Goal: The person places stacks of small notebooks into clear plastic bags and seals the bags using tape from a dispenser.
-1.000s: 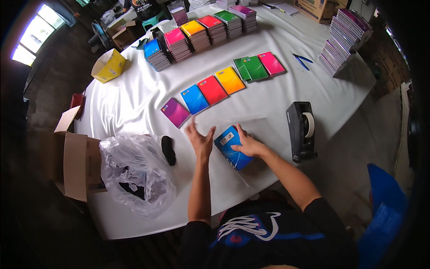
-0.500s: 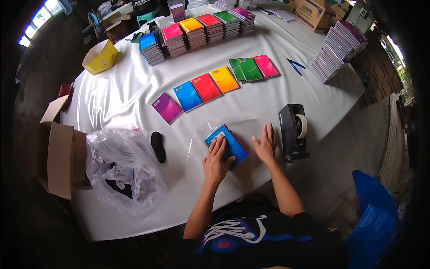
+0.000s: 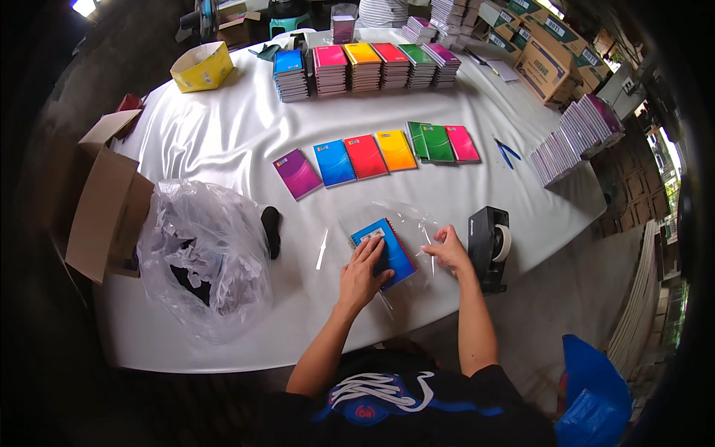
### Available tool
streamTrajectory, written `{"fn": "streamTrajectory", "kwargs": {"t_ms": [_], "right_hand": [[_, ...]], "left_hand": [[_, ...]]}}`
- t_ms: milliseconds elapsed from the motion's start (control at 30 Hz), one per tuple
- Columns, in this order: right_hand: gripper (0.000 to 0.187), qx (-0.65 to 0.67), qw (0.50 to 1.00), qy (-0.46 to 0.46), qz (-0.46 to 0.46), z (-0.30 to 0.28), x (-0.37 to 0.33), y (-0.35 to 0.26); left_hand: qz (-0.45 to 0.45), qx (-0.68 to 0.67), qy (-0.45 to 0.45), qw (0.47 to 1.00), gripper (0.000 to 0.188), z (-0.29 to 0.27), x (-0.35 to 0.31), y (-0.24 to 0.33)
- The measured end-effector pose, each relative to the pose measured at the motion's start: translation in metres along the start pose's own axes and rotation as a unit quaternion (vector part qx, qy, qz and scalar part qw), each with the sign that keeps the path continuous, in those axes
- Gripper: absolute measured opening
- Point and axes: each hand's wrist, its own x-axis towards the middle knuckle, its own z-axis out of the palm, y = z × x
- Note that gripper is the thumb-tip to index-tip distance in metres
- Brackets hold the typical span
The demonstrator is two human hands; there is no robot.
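Note:
Blue spiral notebook point(image 3: 399, 262) lies tilted on the white-covered table, red coils along its right edge. It rests on a sheet of clear plastic film point(image 3: 408, 214). My left hand point(image 3: 360, 277) lies flat on the cover with fingers stretched out, over a small pale label near the top. To the right, my right hand point(image 3: 451, 253) pinches the film's edge between thumb and fingers, lifting it a little. Just beyond that hand stands a black tape dispenser point(image 3: 484, 237) with a roll in it.
Beyond lies a row of notebooks, among them a purple one point(image 3: 296, 174) and a yellow one point(image 3: 396, 150). Notebook stacks point(image 3: 366, 68) stand behind. Blue-handled pliers point(image 3: 506, 153) lie right. A plastic bag of scraps point(image 3: 216, 261), black object point(image 3: 271, 231) and carton point(image 3: 104, 208) are left.
My right hand has gone from lying flat on the film to pinching its edge and raising it. My left hand stays on the notebook. The view has shifted.

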Motion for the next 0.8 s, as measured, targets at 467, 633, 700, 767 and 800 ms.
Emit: {"fn": "streamTrajectory", "kwargs": {"t_ms": [467, 633, 700, 767, 800], "right_hand": [[0.025, 0.192, 0.96, -0.187, -0.086, 0.039, -0.019, -0.051], [0.018, 0.245, 0.944, -0.214, -0.048, 0.048, -0.013, -0.046], [0.019, 0.304, 0.925, -0.228, -0.008, 0.041, -0.003, -0.033], [0.022, 0.356, 0.902, -0.242, 0.022, 0.036, -0.001, -0.03], [0.024, 0.377, 0.892, -0.247, 0.029, 0.032, -0.001, -0.028]], "left_hand": [[-0.034, 0.107, -0.053, 0.992, 0.079, -0.005, 0.007, 0.038], [-0.026, 0.006, -0.018, 0.999, 0.088, 0.015, 0.013, 0.012], [0.025, -0.039, 0.02, 0.999, 0.09, 0.023, 0.012, -0.003], [0.036, -0.065, 0.03, 0.997, 0.09, 0.017, 0.012, 0.001], [0.023, -0.069, 0.024, 0.997, 0.089, 0.015, 0.012, 0.004]]}}
